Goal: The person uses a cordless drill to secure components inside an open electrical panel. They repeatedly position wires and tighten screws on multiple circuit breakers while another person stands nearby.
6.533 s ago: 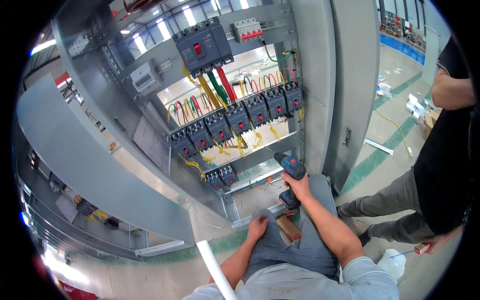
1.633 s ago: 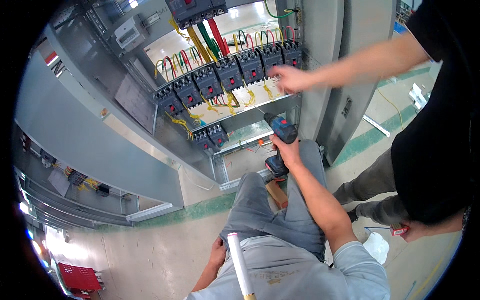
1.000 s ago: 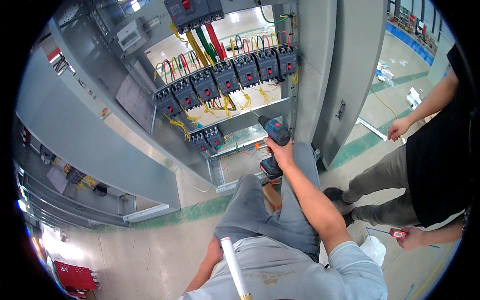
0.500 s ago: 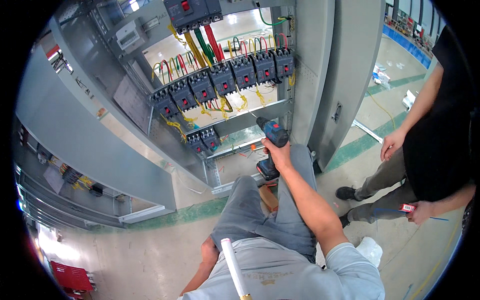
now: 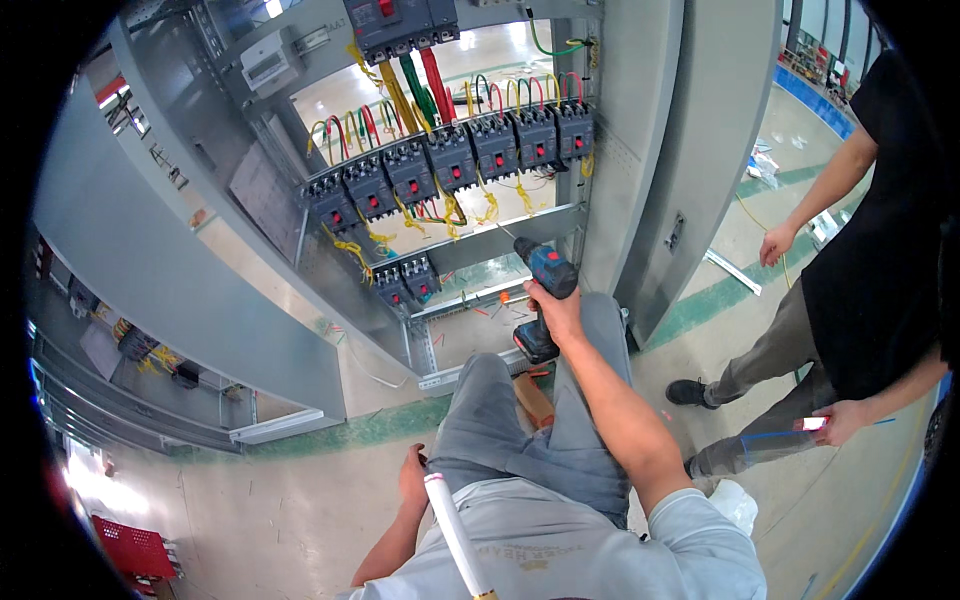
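My right hand (image 5: 556,308) is wrapped round the grip of a black and blue cordless drill (image 5: 547,268). Its thin bit points up and left at the grey metal crossbar (image 5: 490,236) of an open cabinet; whether the tip touches the bar, I cannot tell. Above the bar runs a row of black circuit breakers (image 5: 450,158) with red switches and yellow, green and red wires. Two smaller breakers (image 5: 405,280) sit below it at the left. Beside my left thigh is my left hand (image 5: 411,476), fingers drawn together at a small dark thing I cannot make out.
A person in black (image 5: 865,270) stands at the right, holding a small red and white item (image 5: 815,424). Grey cabinet doors (image 5: 700,150) flank the opening. A brown block (image 5: 534,400) lies between my legs. A white stick (image 5: 455,530) crosses the view close up.
My left hand has shifted up and outward from my thigh. The drill stays at the crossbar in my right hand. The other person's upper hand has risen.
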A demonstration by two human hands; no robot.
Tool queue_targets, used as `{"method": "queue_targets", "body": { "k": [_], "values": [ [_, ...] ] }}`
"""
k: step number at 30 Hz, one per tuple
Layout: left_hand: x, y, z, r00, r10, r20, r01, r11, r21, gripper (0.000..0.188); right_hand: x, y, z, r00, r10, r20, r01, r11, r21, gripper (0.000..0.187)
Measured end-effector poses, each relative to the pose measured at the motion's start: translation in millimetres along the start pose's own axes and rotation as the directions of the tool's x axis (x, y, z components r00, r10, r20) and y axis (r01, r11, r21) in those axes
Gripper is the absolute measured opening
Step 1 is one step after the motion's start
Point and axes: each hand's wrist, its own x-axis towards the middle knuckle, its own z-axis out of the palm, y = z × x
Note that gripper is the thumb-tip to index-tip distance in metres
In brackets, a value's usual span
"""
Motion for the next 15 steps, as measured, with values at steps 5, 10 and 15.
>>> {"method": "queue_targets", "body": {
  "k": [5, 10, 15],
  "values": [
    [17.8, -33.6, 12.1, 0.983, 0.122, 0.135, -0.134, 0.988, 0.081, 0.049, 0.3, -3.8, 0.8, 1.0, -0.008, 0.007, 0.008, 1.0, -0.001, 0.017],
    [10.6, -19.5, -50.7, 0.809, 0.136, 0.572, -0.105, 0.991, -0.087, 0.05, -0.7, -9.2, -4.9, 1.0, -0.01, -0.005, 0.01, 1.0, -0.014, 0.017],
    [41.0, -5.2, -94.0, 0.848, 0.135, 0.512, -0.245, 0.957, 0.153, 0.043, 2.9, -15.3, -9.0, 0.999, -0.003, 0.053, 0.004, 1.0, -0.026, 0.019]
  ]
}}
